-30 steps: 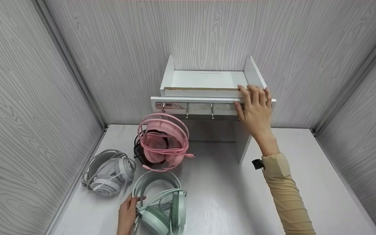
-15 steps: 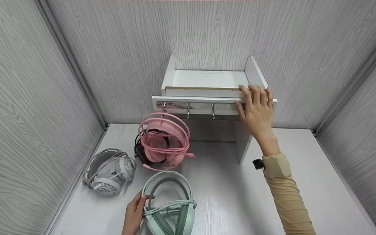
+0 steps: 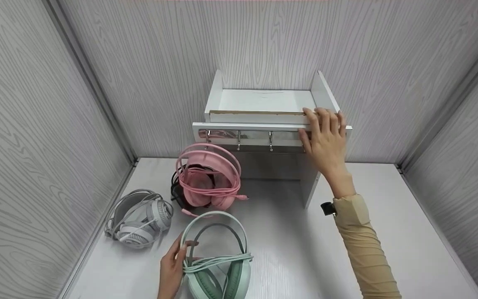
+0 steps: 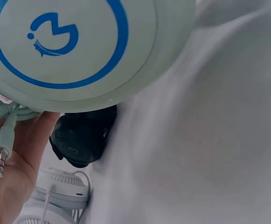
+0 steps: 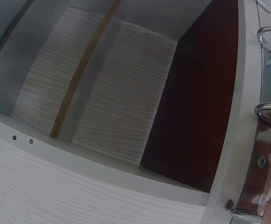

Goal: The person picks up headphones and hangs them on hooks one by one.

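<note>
My left hand (image 3: pixel 171 268) grips the left side of the headband of mint-green headphones (image 3: pixel 235 274), held upright with their cable wound across them. In the left wrist view an ear cup (image 4: pixel 93 91) with a blue ring fills the top, and a cable plug (image 4: pixel 4 140) hangs over my palm. My right hand (image 3: pixel 328 145) rests over the top edge of a white rack (image 3: pixel 264 126), fingers reaching back to the shelf and thumb in front. Metal hooks (image 3: pixel 270 141) line the rack's front. Pink headphones (image 3: pixel 199 195) are at the leftmost hook, covering part of black headphones (image 3: pixel 178 195).
Silver-white headphones (image 3: pixel 139 220) lie on the white table (image 3: pixel 388 232) at the left. Grey wood-grain panels (image 3: pixel 172 74) enclose the table at the back and sides. The rack's right side panel (image 3: pixel 310 187) reaches down to the tabletop.
My left hand has moved right and slightly up with the mint-green headphones, which have turned more upright. The right hand and the other headphones stay where they were.
</note>
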### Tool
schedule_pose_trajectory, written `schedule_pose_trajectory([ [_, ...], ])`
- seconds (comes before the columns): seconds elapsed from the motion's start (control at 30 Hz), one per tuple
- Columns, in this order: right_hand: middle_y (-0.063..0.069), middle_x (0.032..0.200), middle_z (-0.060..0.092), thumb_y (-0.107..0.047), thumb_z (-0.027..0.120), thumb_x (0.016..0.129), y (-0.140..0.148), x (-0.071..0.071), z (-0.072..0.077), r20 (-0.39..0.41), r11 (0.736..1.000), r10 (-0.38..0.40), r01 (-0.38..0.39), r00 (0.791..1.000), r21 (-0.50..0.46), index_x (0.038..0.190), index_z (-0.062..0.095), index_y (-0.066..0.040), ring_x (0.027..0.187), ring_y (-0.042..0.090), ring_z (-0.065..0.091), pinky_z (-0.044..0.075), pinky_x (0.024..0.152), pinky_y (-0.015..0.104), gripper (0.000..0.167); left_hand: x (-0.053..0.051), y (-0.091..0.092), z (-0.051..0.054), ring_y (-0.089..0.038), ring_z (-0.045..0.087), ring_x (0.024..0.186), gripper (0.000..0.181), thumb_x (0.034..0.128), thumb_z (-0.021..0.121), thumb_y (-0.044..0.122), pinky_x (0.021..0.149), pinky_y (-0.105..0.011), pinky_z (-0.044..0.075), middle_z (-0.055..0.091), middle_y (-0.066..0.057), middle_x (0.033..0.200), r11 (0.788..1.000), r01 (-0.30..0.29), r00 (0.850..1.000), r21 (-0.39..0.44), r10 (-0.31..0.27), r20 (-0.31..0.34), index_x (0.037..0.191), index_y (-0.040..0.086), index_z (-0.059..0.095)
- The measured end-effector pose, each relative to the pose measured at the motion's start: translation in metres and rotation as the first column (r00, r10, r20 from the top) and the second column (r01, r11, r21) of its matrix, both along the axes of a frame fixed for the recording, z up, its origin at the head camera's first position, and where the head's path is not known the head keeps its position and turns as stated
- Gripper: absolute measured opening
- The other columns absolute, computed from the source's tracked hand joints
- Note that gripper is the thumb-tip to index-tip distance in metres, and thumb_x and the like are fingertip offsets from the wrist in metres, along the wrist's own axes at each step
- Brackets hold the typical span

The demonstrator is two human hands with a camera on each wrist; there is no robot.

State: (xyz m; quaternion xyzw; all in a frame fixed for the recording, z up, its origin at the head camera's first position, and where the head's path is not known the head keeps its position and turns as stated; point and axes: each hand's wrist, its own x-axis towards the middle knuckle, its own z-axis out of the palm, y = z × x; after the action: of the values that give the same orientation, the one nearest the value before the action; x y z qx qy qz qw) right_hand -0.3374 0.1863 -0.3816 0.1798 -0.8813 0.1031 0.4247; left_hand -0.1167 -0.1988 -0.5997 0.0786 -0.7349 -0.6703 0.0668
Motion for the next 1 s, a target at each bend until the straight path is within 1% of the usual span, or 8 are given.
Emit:
schedule_pose_trajectory([
  [0.13,0.014,0.144,0.047,-0.043,0.047,0.108,-0.001,-0.002,0.0,-0.011,1.0,-0.003,0.003,1.0,0.001,0.151,0.042,-0.021,0.137,0.034,0.041,0.02,0.125,0.056,0.049,-0.001,0.007,0.007,-0.019,0.079,0.079,0.05,0.1107,0.048,0.023,0.077,-0.028,0.063,0.07,-0.024,0.123,0.999,-0.053,0.995,0.007,0.053,-0.084,0.158,0.007,0.041],
  [0.27,0.014,0.143,0.047,-0.044,0.047,0.108,0.0,-0.003,-0.001,-0.012,1.0,-0.009,0.009,1.0,0.003,0.151,0.042,-0.022,0.136,0.034,0.041,0.02,0.124,0.056,0.048,-0.002,0.015,0.013,-0.015,0.079,0.078,0.048,0.1093,0.05,0.016,0.075,-0.026,0.063,0.07,-0.025,0.121,0.994,-0.1,0.98,-0.035,0.093,-0.175,0.156,0.009,0.044],
  [0.4,0.013,0.143,0.047,-0.045,0.046,0.108,0.0,-0.004,-0.001,-0.013,1.0,-0.015,0.015,1.0,0.006,0.151,0.042,-0.022,0.137,0.034,0.041,0.02,0.124,0.056,0.049,-0.006,0.022,0.019,-0.009,0.077,0.073,0.048,0.1073,0.053,0.011,0.069,-0.021,0.061,0.071,-0.025,0.121,0.985,-0.148,0.957,-0.084,0.121,-0.264,0.154,0.009,0.047],
  [0.5,0.013,0.143,0.047,-0.045,0.046,0.108,0.0,-0.003,-0.001,-0.013,1.0,-0.018,0.018,1.0,0.005,0.15,0.042,-0.022,0.137,0.034,0.041,0.02,0.124,0.055,0.049,-0.01,0.028,0.023,-0.004,0.074,0.065,0.046,0.1055,0.056,0.009,0.055,-0.016,0.054,0.074,-0.023,0.118,0.975,-0.189,0.937,-0.118,0.143,-0.319,0.151,0.008,0.051],
  [0.6,0.013,0.143,0.047,-0.044,0.046,0.108,0.0,-0.003,-0.001,-0.016,1.0,-0.02,0.021,1.0,0.005,0.15,0.042,-0.022,0.137,0.033,0.041,0.02,0.125,0.055,0.048,-0.013,0.032,0.028,0.002,0.065,0.054,0.045,0.1035,0.058,0.005,0.046,-0.014,0.044,0.075,-0.021,0.117,0.964,-0.217,0.916,-0.154,0.146,-0.373,0.148,0.006,0.055],
  [0.73,0.014,0.143,0.048,-0.043,0.047,0.108,-0.001,-0.003,-0.001,-0.026,1.0,-0.013,0.013,1.0,0.001,0.15,0.043,-0.022,0.136,0.034,0.042,0.021,0.124,0.056,0.048,-0.018,0.038,0.034,0.006,0.051,0.046,0.045,0.1017,0.06,0.003,0.045,-0.015,0.039,0.075,-0.02,0.119,0.955,-0.232,0.897,-0.185,0.137,-0.42,0.146,0.007,0.057],
  [0.9,0.014,0.143,0.048,-0.043,0.048,0.108,0.0,-0.003,-0.001,-0.032,1.0,-0.001,0.001,0.999,-0.007,0.15,0.044,-0.021,0.136,0.034,0.042,0.021,0.124,0.057,0.048,-0.021,0.046,0.041,0.008,0.04,0.042,0.043,0.102,0.059,0.003,0.044,-0.015,0.037,0.073,-0.024,0.122,0.96,-0.226,0.888,-0.167,0.133,-0.439,0.145,0.007,0.058],
  [1.0,0.014,0.143,0.048,-0.043,0.048,0.108,0.002,-0.003,-0.001,-0.035,1.0,-0.001,0.001,0.999,-0.004,0.151,0.044,-0.021,0.136,0.034,0.041,0.021,0.124,0.057,0.048,-0.024,0.052,0.045,0.009,0.035,0.043,0.043,0.1015,0.06,0.002,0.043,-0.015,0.035,0.073,-0.024,0.122,0.96,-0.234,0.877,-0.155,0.14,-0.46,0.144,0.006,0.059],
])
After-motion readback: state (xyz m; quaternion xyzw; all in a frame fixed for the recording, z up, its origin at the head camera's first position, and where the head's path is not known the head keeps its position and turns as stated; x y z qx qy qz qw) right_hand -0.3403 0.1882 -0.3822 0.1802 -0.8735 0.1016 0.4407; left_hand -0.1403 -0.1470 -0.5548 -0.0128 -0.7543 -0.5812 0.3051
